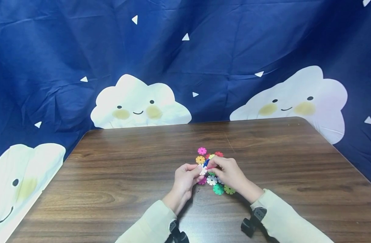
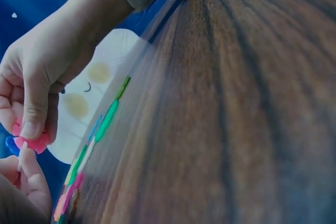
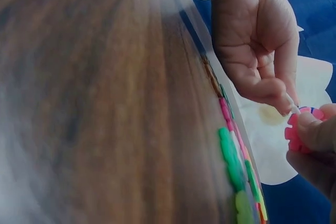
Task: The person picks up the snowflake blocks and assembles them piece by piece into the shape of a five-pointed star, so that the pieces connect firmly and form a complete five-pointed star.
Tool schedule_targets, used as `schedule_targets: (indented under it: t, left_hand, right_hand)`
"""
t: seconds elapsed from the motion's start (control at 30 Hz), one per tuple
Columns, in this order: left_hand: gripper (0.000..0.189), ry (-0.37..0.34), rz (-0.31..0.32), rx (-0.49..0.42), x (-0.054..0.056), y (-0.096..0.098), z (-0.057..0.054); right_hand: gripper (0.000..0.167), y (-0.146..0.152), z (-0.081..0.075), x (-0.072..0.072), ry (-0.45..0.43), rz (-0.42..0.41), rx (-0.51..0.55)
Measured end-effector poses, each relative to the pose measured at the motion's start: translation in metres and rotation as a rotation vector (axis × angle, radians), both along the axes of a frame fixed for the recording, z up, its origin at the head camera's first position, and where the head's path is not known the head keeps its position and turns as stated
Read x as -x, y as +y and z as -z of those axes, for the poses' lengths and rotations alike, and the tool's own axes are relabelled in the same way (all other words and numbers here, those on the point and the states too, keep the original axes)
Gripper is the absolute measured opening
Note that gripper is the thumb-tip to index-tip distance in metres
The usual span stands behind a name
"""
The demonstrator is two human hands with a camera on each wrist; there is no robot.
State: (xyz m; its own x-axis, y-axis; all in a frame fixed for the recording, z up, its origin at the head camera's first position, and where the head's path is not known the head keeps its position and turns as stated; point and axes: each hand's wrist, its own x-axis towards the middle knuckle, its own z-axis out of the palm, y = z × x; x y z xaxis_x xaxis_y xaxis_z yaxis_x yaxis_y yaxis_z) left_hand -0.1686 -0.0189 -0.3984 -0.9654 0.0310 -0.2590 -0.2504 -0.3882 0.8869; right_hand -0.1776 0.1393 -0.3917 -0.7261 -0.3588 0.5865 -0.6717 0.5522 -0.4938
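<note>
My left hand (image 1: 185,177) pinches a white notched plastic disc (image 1: 202,169) between thumb and fingers. Opposite it, my right hand (image 1: 229,171) pinches a pink notched disc (image 3: 293,132). The white disc's edge meets the pink one in both wrist views. A blue disc (image 1: 206,163) shows right behind the pair, partly covered by them. Both hands hover just over a loose group of flat notched discs, including an orange one (image 1: 200,159), another white one (image 1: 211,180), a green one (image 1: 218,189) and a yellow-green one (image 1: 229,190). My right hand hides part of this group.
A brown wood-grain table (image 1: 112,179) carries everything. Farther back in the group lie a bright pink disc (image 1: 202,151) and a red disc (image 1: 219,154). Behind the table hangs a dark blue cloth (image 1: 209,44) with smiling clouds. Each wrist wears a black camera strap.
</note>
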Motion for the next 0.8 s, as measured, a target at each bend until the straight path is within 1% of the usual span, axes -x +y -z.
schedule_targets:
  t: [0.17,0.23,0.33,0.5,0.6,0.8]
  left_hand:
    - [0.012,-0.015,0.018,0.01,-0.0004,-0.0012,0.0004]
    - [0.013,-0.015,0.017,0.011,-0.0003,-0.001,0.0006]
    - [0.013,-0.017,0.02,0.015,-0.0003,-0.0001,0.0005]
    - [0.012,-0.001,0.017,0.017,-0.0016,0.0003,-0.001]
    - [0.013,0.004,0.014,0.016,-0.0011,0.0002,-0.0018]
    - [0.01,0.038,0.032,0.057,0.0013,-0.0016,-0.0045]
  right_hand:
    - [0.019,0.0031,-0.0002,0.0014,-0.01,-0.07,0.009]
    - [0.019,0.0035,0.0002,0.0018,-0.018,-0.084,0.019]
    - [0.023,0.003,0.0011,0.002,-0.004,-0.098,0.033]
    - [0.023,0.0012,0.0017,0.0018,0.023,-0.098,0.032]
    - [0.022,0.001,0.0013,0.0014,0.017,-0.08,0.024]
    - [0.019,0.0022,-0.0015,-0.002,-0.02,-0.037,0.015]
